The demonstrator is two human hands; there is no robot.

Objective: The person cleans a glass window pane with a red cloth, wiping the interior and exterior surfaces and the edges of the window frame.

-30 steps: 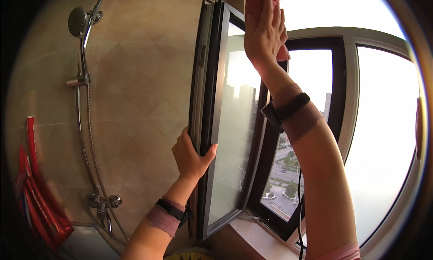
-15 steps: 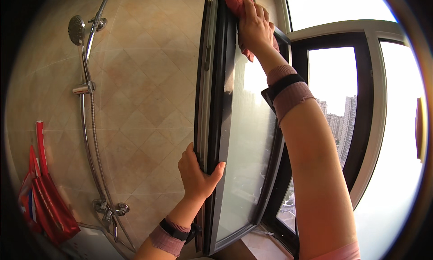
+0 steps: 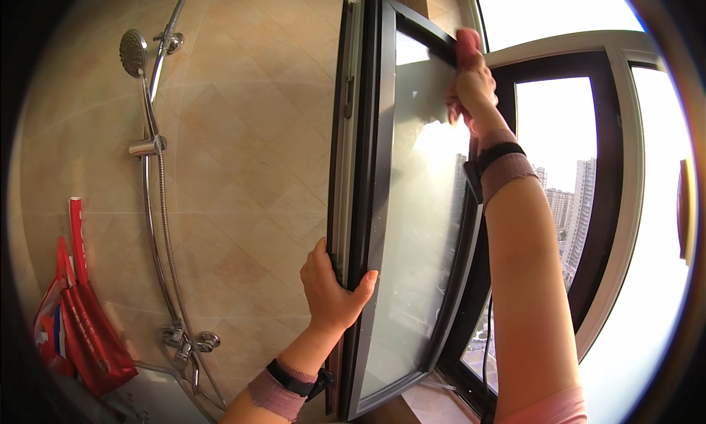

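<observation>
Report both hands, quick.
Left hand: closed on the edge of the open window sash.
Right hand: holding a red cloth.

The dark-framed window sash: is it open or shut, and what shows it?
Open. The sash stands at an angle to the dark window frame, and the left hand grips its exposed edge.

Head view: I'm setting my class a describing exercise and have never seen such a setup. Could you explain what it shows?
There is no machine here, only a person's two bare hands. The wide fisheye camera is worn on the head and looks down at them, so straight edges bend toward the rim. The left hand grips the near edge of an open, dark-framed window sash. The right hand, a little blurred, holds a red cloth at the sash's upper far corner. To the left, a shower head and a red bag show against a tiled wall.
</observation>
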